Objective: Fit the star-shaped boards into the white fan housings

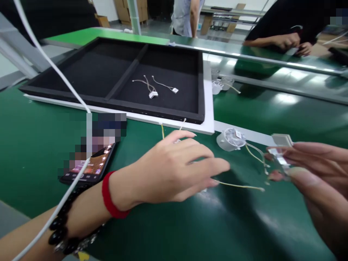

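My left hand (179, 166) reaches across the green table, palm down, fingers curved and apart, over small wired parts that it mostly hides. A thin yellowish wire (241, 186) runs out from under its fingertips to the right. At the right edge, my right hand (312, 170) pinches a small silvery-white part (280, 159) between thumb and fingers; a flat pale square piece (282, 140) shows just above it. Between the hands and farther back stands a round white housing (231, 139) with wires trailing from its right side.
A black divided tray (201, 87) holds small wired parts (153, 94). A phone (95, 163) lies left of my left hand, and a white cable (58, 70) hangs across the left side. More white housings (216, 87) stand behind. Another person's hands (290, 42) work across the table.
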The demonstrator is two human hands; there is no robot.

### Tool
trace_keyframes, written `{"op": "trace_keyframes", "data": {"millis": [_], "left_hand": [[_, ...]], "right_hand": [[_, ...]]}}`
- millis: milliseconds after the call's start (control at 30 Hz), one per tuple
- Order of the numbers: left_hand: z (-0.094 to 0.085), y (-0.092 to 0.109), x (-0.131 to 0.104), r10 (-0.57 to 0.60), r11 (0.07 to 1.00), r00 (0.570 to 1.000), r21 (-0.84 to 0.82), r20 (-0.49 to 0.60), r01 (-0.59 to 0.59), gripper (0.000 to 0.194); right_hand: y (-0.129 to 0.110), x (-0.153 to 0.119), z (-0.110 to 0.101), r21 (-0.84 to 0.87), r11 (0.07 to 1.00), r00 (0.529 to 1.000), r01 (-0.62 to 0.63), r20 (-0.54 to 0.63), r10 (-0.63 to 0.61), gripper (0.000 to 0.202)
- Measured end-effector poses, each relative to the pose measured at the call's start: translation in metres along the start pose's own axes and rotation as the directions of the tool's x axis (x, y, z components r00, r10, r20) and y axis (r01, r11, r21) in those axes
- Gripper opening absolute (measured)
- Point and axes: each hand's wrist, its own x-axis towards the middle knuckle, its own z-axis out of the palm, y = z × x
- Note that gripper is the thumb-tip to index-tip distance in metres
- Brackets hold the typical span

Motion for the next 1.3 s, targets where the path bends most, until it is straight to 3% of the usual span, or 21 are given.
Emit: {"op": "trace_keyframes", "data": {"millis": [67, 167, 300, 400, 500, 600, 700, 767, 867, 933, 1000, 1067, 1100, 1233, 1300], "left_hand": [[-0.002, 0.000, 0.000, -0.031, 0.999, 0.996, -0.015, -0.084, 0.030, 0.011], [-0.004, -0.002, 0.001, -0.078, 0.996, 0.976, -0.066, -0.204, 0.066, 0.011], [-0.005, -0.004, 0.003, -0.229, 0.966, 0.942, -0.178, -0.244, 0.188, 0.015], [-0.005, -0.004, 0.005, -0.369, 0.900, 0.893, -0.339, -0.258, 0.274, 0.028], [-0.005, -0.006, 0.006, -0.391, 0.877, 0.886, -0.395, -0.251, 0.275, 0.024], [-0.009, -0.010, 0.004, -0.254, 0.958, 0.932, -0.196, -0.258, 0.207, 0.005], [-0.013, -0.014, 0.000, -0.122, 0.990, 0.955, 0.029, -0.272, 0.135, 0.011], [-0.016, -0.016, -0.002, -0.092, 0.988, 0.952, 0.096, -0.293, 0.125, 0.014], [-0.016, -0.017, -0.004, -0.042, 0.984, 0.950, 0.153, -0.310, 0.094, 0.019], [-0.015, -0.016, -0.005, -0.025, 0.981, 0.936, 0.172, -0.352, 0.092, 0.018], [-0.014, -0.015, -0.006, -0.044, 0.980, 0.912, 0.162, -0.407, 0.120, 0.017], [-0.013, -0.014, -0.007, -0.047, 0.980, 0.894, 0.153, -0.445, 0.128, 0.017], [-0.013, -0.014, -0.008, -0.043, 0.981, 0.892, 0.148, -0.450, 0.123, 0.017], [-0.014, -0.013, -0.009, -0.062, 0.984, 0.894, 0.125, -0.443, 0.130, 0.014], [-0.015, -0.015, -0.009, -0.111, 0.992, 0.913, 0.015, -0.393, 0.127, 0.014]], "right_hand": [[-0.016, 0.000, 0.009, 0.220, 0.974, 0.998, -0.058, -0.002, 0.060, 0.037], [-0.039, 0.010, 0.024, 0.402, 0.885, 0.961, -0.236, 0.234, 0.150, 0.030], [-0.061, 0.033, 0.040, 0.450, 0.797, 0.811, -0.404, 0.580, 0.083, 0.021], [-0.067, 0.043, 0.052, 0.433, 0.794, 0.702, -0.426, 0.712, -0.012, 0.009], [-0.070, 0.041, 0.060, 0.406, 0.853, 0.702, -0.328, 0.709, -0.068, 0.006], [-0.075, 0.035, 0.060, 0.291, 0.946, 0.726, -0.140, 0.680, -0.101, 0.018], [-0.077, 0.032, 0.053, 0.213, 0.975, 0.741, -0.067, 0.665, -0.095, 0.032], [-0.075, 0.033, 0.049, 0.165, 0.977, 0.690, -0.138, 0.724, -0.025, 0.043], [-0.071, 0.036, 0.046, 0.112, 0.955, 0.549, -0.275, 0.834, 0.060, 0.048], [-0.069, 0.037, 0.047, 0.138, 0.928, 0.513, -0.345, 0.856, 0.064, 0.048], [-0.068, 0.038, 0.050, 0.162, 0.908, 0.479, -0.387, 0.877, 0.048, 0.039], [-0.068, 0.039, 0.052, 0.150, 0.925, 0.440, -0.350, 0.898, 0.021, 0.019], [-0.068, 0.039, 0.052, 0.138, 0.945, 0.441, -0.296, 0.898, 0.007, 0.013], [-0.071, 0.037, 0.052, 0.077, 0.997, 0.525, -0.014, 0.849, -0.058, 0.032], [-0.073, 0.036, 0.051, 0.054, 0.997, 0.534, 0.050, 0.842, -0.073, 0.034]]}}
